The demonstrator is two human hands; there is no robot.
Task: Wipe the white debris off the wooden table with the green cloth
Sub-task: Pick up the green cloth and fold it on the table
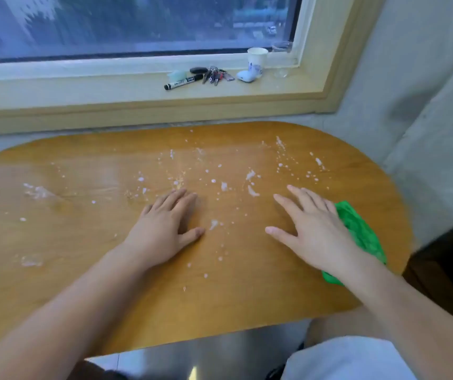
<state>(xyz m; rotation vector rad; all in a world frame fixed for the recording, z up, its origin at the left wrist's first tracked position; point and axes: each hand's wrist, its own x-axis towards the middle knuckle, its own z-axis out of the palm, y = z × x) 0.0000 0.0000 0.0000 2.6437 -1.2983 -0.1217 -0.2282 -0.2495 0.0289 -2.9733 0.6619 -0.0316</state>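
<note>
The wooden table has a rounded right end and is speckled with white debris, thickest across the middle and far right, with smears at the left. My left hand lies flat on the wood near the centre, fingers together, holding nothing. To its right, my right hand is spread open, fingers apart, over the left part of the green cloth. The crumpled cloth lies on the table near the right edge and shows beside and below that hand. Whether the palm presses on it, I cannot tell.
Behind the table runs a windowsill with a black marker, a bunch of keys, a small white case and a paper cup. A grey wall rises at the right. My light shorts show below the table's near edge.
</note>
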